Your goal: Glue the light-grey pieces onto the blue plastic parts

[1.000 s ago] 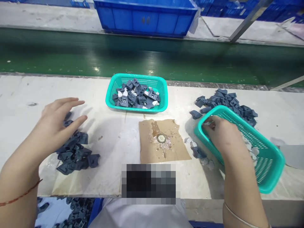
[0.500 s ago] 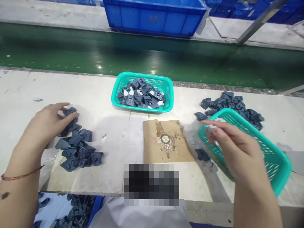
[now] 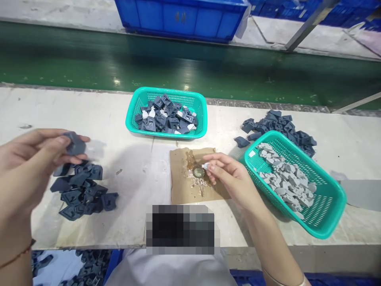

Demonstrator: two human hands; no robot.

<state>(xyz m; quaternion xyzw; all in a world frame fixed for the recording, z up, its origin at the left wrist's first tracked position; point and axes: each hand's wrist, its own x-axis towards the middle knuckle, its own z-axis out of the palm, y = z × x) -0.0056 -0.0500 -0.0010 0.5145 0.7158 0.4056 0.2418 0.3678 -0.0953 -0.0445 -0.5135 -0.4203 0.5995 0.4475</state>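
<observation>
My left hand (image 3: 38,159) pinches a dark grey plastic part (image 3: 75,143) and holds it above a pile of similar dark parts (image 3: 85,190). Between the thumb and fingertips of my right hand (image 3: 230,176) is a small white piece (image 3: 205,166). That piece is just beside a small round cap (image 3: 198,172) of clear, wet-looking liquid, which rests on a brown cardboard sheet (image 3: 181,188) splashed with the same liquid. To the right, a green basket (image 3: 330,228) contains many small light grey pieces (image 3: 290,178).
Another green basket (image 3: 166,136) at the back holds dark parts, some with white pieces. More dark parts (image 3: 276,127) lie behind the right basket. Beyond the table runs a green strip (image 3: 89,63), with a blue crate (image 3: 181,20) past it. Below the left edge are further dark parts (image 3: 92,262).
My left hand has lifted a dark part off the pile. My right hand has moved left from the right basket to the round cap, carrying the white piece. The view has shifted slightly.
</observation>
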